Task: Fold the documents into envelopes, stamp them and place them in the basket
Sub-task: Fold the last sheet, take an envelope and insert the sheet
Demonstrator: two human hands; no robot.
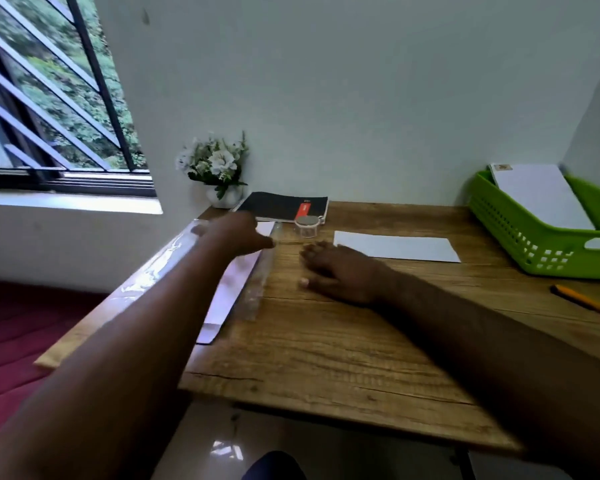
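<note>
Dim, cool daylight from the window (pixel 49 98) at left, arms in shadow, glare on the clear plastic sleeve (pixel 160 261) and floor tiles (pixel 222 448), left hand (pixel 236 233) motion-blurred, soft focus overall, wide-angle bending at the edges

desk (pixel 343 341): we see brown wood grain
basket (pixel 520 237): bright green, with a grid of holes
paper (pixel 395 248): plain white
notebook (pixel 284 206): black with a red patch
pencil (pixel 586 301): yellow-orange
flowers (pixel 215 161): white, green leaves
</note>
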